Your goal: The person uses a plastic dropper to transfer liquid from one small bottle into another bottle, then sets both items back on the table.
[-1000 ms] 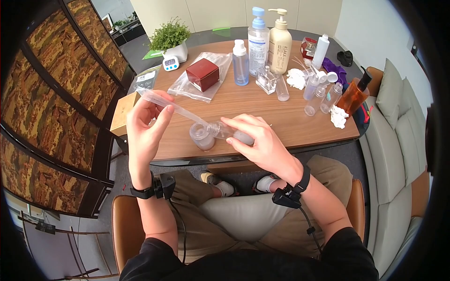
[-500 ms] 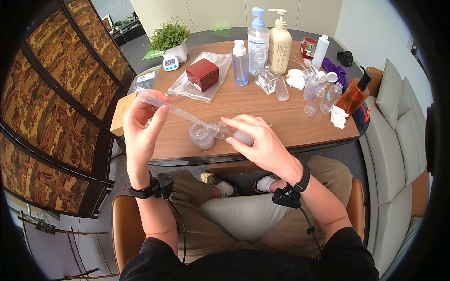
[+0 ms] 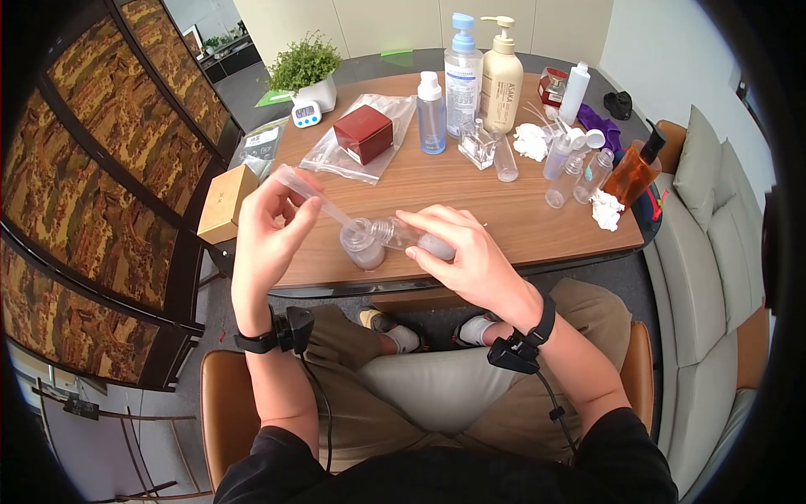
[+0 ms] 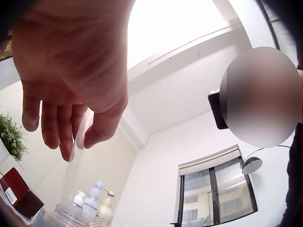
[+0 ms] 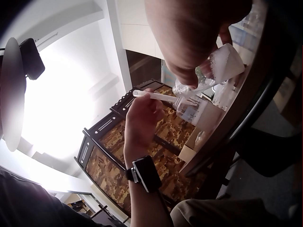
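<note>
My left hand [image 3: 270, 239] pinches a translucent plastic stick [image 3: 326, 203] between thumb and fingers. The stick slants down, its lower end in the mouth of a small clear wide-mouthed jar [image 3: 364, 252] near the table's front edge. In the right wrist view the stick [image 5: 158, 96] also reaches into the jar [image 5: 202, 113], whose lower part looks whitish. My right hand [image 3: 474, 256] holds a small clear bottle [image 3: 435, 246] tipped on its side, its open neck right at the jar's rim. Whitish contents sit toward the bottle's base [image 5: 226, 64].
Beyond the hands, a dark red box [image 3: 363, 133] lies on a clear plastic bag. Pump bottles [image 3: 501, 84] stand at the back, with a glass perfume bottle [image 3: 477, 147] before them. Several small bottles and crumpled tissues [image 3: 606, 210] crowd the right side. A cardboard box [image 3: 225, 202] sits left.
My left hand first drew back slightly left, then came forward and right, and the stick's lower end now sits inside the jar's mouth. The right hand and bottle have stayed in place.
</note>
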`<state>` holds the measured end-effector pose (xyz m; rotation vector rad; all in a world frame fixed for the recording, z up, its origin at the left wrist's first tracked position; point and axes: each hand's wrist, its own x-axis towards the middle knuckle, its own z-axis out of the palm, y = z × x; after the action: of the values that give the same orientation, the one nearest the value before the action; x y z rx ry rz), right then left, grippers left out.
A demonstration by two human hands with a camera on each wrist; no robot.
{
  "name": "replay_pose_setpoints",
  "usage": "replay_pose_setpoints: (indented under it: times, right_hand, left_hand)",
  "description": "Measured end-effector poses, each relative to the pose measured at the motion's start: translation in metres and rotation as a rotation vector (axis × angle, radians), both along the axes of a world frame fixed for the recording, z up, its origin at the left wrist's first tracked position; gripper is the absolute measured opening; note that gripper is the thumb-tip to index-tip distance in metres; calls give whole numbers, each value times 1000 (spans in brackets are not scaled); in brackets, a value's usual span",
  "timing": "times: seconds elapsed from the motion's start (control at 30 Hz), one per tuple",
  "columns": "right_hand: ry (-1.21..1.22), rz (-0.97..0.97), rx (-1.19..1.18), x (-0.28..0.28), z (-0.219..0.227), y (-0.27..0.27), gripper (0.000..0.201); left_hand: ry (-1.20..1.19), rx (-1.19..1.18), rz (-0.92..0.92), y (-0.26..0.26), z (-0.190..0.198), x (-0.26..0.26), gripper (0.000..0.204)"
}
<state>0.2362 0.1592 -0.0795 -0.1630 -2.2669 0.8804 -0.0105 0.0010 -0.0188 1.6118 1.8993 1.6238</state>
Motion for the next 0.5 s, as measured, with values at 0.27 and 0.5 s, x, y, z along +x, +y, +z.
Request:
replay_pose_setpoints:
  times: [0.27, 0.5]
  right_hand:
    - [-7, -1, -11, 1, 2, 0, 44]
    - [-9, -4, -11, 1, 2, -2, 45]
  left_hand:
    - [150, -240, -29, 4, -2, 2, 16]
    - [148, -211, -44, 3, -1, 1, 19]
